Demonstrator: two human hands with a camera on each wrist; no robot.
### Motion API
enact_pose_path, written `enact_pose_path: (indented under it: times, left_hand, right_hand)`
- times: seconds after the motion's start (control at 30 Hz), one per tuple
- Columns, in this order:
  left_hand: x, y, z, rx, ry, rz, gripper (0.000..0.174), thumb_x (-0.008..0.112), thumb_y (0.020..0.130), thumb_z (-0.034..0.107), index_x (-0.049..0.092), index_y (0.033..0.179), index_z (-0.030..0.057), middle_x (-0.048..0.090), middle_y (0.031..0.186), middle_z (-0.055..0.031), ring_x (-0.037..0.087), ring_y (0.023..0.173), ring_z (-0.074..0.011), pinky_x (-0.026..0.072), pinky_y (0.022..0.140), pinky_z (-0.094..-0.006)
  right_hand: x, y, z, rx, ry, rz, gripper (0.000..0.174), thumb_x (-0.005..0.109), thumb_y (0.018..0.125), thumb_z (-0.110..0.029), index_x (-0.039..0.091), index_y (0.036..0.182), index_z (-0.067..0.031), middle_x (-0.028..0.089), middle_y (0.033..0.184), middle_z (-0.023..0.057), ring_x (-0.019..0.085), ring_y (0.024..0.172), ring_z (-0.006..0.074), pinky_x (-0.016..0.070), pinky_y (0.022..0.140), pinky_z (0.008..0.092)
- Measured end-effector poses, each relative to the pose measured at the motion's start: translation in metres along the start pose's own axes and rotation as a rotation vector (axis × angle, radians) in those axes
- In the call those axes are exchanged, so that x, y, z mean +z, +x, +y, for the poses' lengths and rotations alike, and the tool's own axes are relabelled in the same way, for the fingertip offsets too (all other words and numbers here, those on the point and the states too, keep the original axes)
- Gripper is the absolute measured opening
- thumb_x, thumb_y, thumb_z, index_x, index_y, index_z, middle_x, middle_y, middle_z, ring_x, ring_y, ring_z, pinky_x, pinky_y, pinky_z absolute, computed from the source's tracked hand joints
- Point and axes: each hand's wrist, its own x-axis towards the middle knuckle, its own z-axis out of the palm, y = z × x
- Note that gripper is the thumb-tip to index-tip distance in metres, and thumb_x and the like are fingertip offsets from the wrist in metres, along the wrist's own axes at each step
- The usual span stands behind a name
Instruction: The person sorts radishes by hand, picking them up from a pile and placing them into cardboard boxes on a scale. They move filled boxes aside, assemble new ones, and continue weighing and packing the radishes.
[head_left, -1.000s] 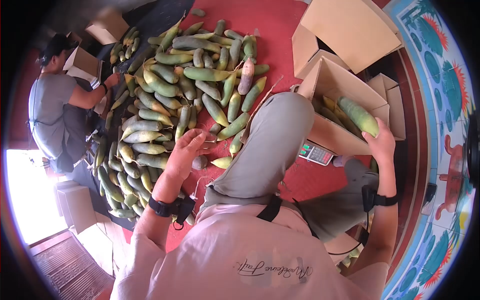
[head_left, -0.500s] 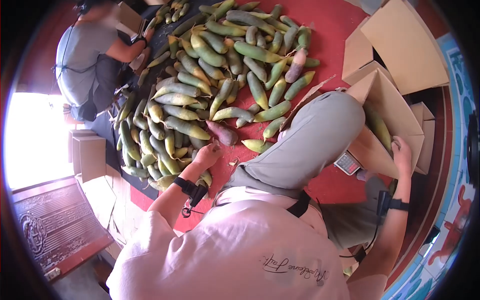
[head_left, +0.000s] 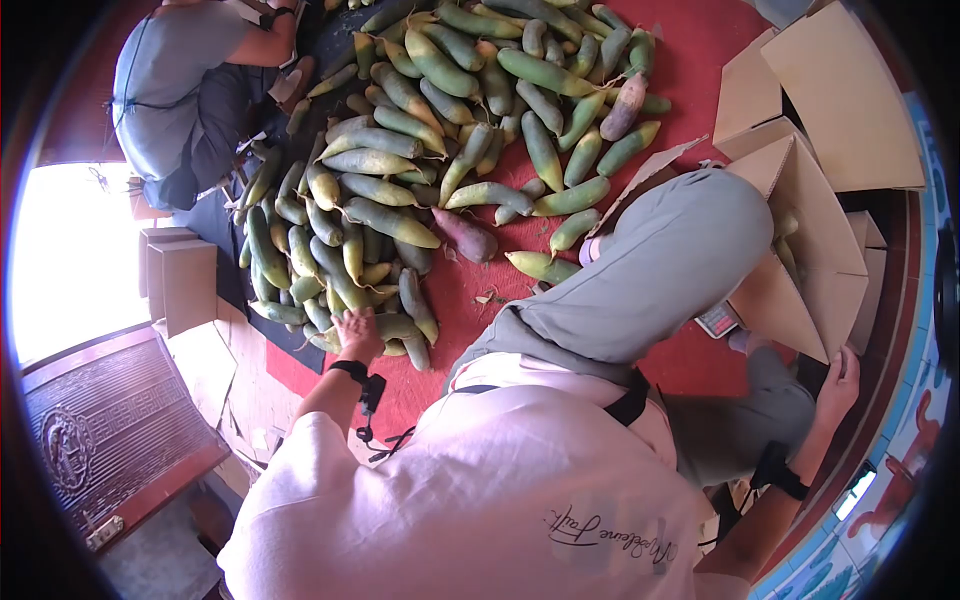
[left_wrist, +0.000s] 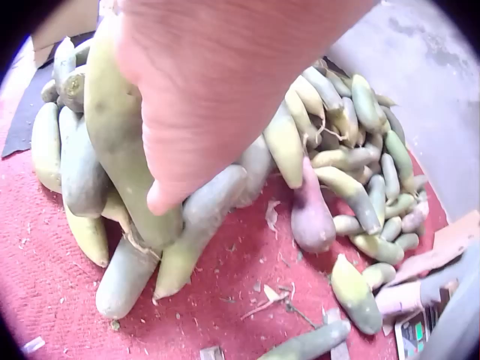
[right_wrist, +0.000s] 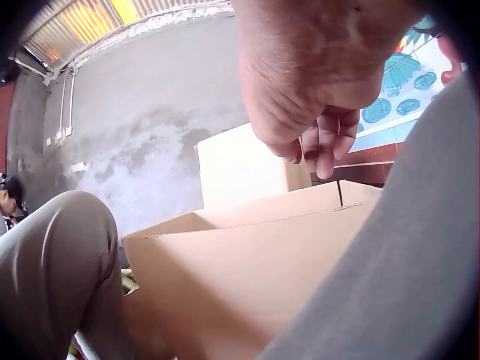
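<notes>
The left hand point(head_left: 358, 333) is over the lower end of a large pile of green radishes point(head_left: 385, 162). In the left wrist view the left hand point(left_wrist: 217, 90) grips a long green radish point(left_wrist: 124, 139), thumb against its side; its other fingers are hidden. A purple radish point(head_left: 465, 236) lies on the red cloth at the pile's edge. On the right, the right hand point(head_left: 838, 388) is beside the near corner of an open cardboard box point(head_left: 790, 300) with radishes inside. In the right wrist view the right hand point(right_wrist: 315, 97) hangs above the box rim, fingers loosely bent, holding nothing.
A digital scale point(head_left: 717, 321) stands by the box, near the wearer's bent knee point(head_left: 715, 225). More cardboard point(head_left: 845, 100) stands behind. Another person point(head_left: 185, 90) crouches at the upper left, beyond the pile. A carved wooden piece point(head_left: 120, 415) is at the lower left.
The left hand has moved from beside the purple radish down-left onto the pile. The right hand, earlier with a green radish at the box, has left it and drawn back toward the body.
</notes>
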Motion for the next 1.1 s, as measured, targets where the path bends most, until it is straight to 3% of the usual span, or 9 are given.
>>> enact_pose_path:
  times: [0.03,0.1,0.2,0.3,0.5,0.7,0.83,0.93,1.1]
  left_hand:
    - [0.022,0.012,-0.013,-0.041,0.011,-0.011,0.057,0.072,0.061,0.031,0.055,0.112,0.0118,0.056,0.109,-0.0070,0.048,0.110,-0.0234,0.0301,0.098,-0.0444]
    - [-0.039,0.003,-0.012,-0.024,-0.027,-0.283,0.050,0.071,0.060,0.032,0.061,0.103,0.0099,0.062,0.100,-0.0064,0.058,0.098,-0.0221,0.0428,0.088,-0.0378]
    - [-0.053,0.003,-0.001,0.063,0.139,-0.447,0.048,0.071,0.057,0.035,0.065,0.097,0.0087,0.066,0.095,-0.0063,0.064,0.087,-0.0213,0.0502,0.073,-0.0331]
    - [-0.018,0.016,0.000,0.131,0.163,-0.481,0.054,0.070,0.055,0.038,0.065,0.099,0.0082,0.066,0.096,-0.0073,0.064,0.086,-0.0218,0.0514,0.070,-0.0333]
    - [-0.104,0.013,0.020,0.169,0.005,-0.486,0.064,0.068,0.053,0.049,0.064,0.100,0.0060,0.066,0.089,-0.0121,0.064,0.086,-0.0235,0.0504,0.072,-0.0329]
    - [-0.234,-0.002,0.071,0.354,-0.495,0.141,0.066,0.069,0.060,0.043,0.054,0.109,0.0011,0.063,0.090,-0.0178,0.060,0.085,-0.0334,0.0478,0.077,-0.0387]
    - [-0.322,-0.044,0.103,0.806,-0.564,0.648,0.066,0.075,0.057,0.028,0.051,0.112,0.0000,0.059,0.099,-0.0173,0.057,0.091,-0.0337,0.0464,0.079,-0.0395]
    - [-0.378,-0.092,0.127,0.988,-0.552,0.655,0.074,0.078,0.051,0.023,0.050,0.116,0.0024,0.058,0.101,-0.0175,0.055,0.096,-0.0358,0.0433,0.084,-0.0417]
    - [-0.400,-0.126,0.177,1.443,-0.329,0.934,0.074,0.076,0.040,0.024,0.057,0.109,0.0067,0.057,0.086,-0.0082,0.056,0.074,-0.0272,0.0457,0.066,-0.0378]
  right_hand:
    - [-0.002,-0.001,0.001,0.025,-0.005,-0.002,0.019,0.052,0.088,-0.012,0.058,0.102,-0.0008,0.060,0.097,0.0131,0.059,0.089,0.0238,0.0448,0.080,0.0316]
    - [-0.003,-0.003,0.002,0.039,0.007,-0.001,0.019,0.052,0.088,-0.012,0.058,0.102,-0.0005,0.061,0.097,0.0131,0.059,0.089,0.0236,0.0448,0.080,0.0314]
    - [0.001,-0.005,0.002,0.064,0.038,0.008,0.019,0.053,0.088,-0.011,0.058,0.102,0.0004,0.061,0.096,0.0130,0.059,0.089,0.0229,0.0450,0.080,0.0307]
    - [0.004,-0.007,-0.004,0.062,0.077,0.018,0.019,0.053,0.087,-0.010,0.058,0.101,0.0014,0.061,0.096,0.0129,0.059,0.089,0.0218,0.0451,0.079,0.0298]
    - [0.003,-0.001,-0.028,0.027,0.195,0.000,0.017,0.053,0.087,-0.008,0.058,0.100,0.0022,0.060,0.093,0.0119,0.058,0.087,0.0190,0.0444,0.079,0.0278]
    - [-0.009,0.008,-0.097,-0.036,0.301,-0.017,0.017,0.053,0.086,-0.004,0.057,0.101,0.0021,0.059,0.094,0.0111,0.058,0.086,0.0176,0.0441,0.078,0.0270]
    - [-0.034,0.010,-0.160,-0.078,0.527,-0.045,0.019,0.053,0.084,-0.002,0.058,0.102,-0.0002,0.060,0.093,0.0089,0.058,0.083,0.0160,0.0451,0.075,0.0266]
    - [-0.061,0.005,-0.204,-0.200,0.599,-0.095,0.036,0.059,0.076,-0.005,0.054,0.112,-0.0023,0.057,0.100,0.0103,0.057,0.086,0.0165,0.0451,0.072,0.0288]
    - [-0.064,-0.008,-0.240,-0.341,0.835,-0.479,0.062,0.073,0.068,-0.016,0.046,0.122,-0.0045,0.054,0.114,0.0137,0.055,0.103,0.0261,0.0424,0.087,0.0331]
